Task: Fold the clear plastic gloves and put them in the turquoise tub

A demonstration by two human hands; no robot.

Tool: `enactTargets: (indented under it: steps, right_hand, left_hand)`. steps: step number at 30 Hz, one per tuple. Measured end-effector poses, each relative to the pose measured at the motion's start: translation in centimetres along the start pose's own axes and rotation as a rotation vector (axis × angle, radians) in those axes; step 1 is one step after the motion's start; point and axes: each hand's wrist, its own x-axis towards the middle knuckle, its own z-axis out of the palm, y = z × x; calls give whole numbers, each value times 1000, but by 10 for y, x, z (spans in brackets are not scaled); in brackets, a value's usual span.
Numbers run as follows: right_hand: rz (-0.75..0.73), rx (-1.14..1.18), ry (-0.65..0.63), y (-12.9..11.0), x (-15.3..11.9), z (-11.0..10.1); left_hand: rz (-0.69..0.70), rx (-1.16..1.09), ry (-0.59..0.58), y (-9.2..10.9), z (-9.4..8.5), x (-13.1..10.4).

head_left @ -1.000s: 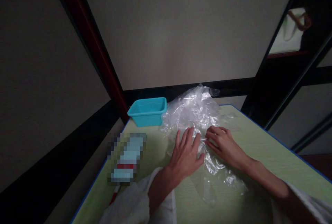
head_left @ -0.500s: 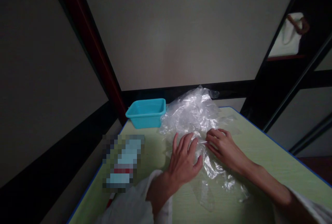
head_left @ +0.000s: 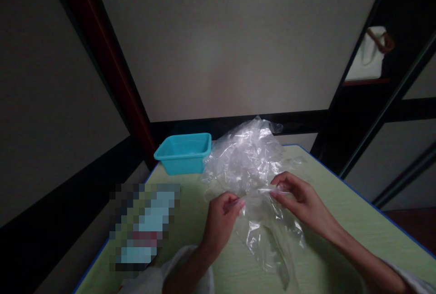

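Observation:
A clear plastic bag [head_left: 262,221] hangs between my two hands, its lower part reaching down over the table towards me. My left hand [head_left: 221,219] pinches its left edge between thumb and fingers. On the other side, my right hand [head_left: 299,198] grips the upper right edge, fingertips closed on the film. Just behind lies a heap of crumpled clear plastic bags [head_left: 245,153]. Where the held bag ends and the heap begins is hard to make out.
A turquoise plastic basin [head_left: 184,164] stands at the back left, touching the heap. A blurred-out flat object [head_left: 150,221] lies at the left edge of the light green table [head_left: 327,230]. Behind are grey panels [head_left: 218,48]; a white bag [head_left: 369,57] sits on a shelf at right.
My left hand has gone from spread fingers to a pinch on the bag's edge. The bag is now lifted and stretched between both hands. The view has shifted slightly.

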Motion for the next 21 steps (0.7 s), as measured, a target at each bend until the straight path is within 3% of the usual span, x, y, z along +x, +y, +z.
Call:
enactTargets:
  steps: [8, 13, 21]
  right_hand:
    - [313, 469, 151, -4, 4, -4]
    - [328, 515, 172, 4, 3, -1]
    - [265, 297, -81, 14, -4, -1]
  left_hand:
    - [-143, -199, -53, 0, -10, 6]
    - [-193, -256, -99, -10, -5, 1]
    - [-284, -281, -91, -12, -11, -14]
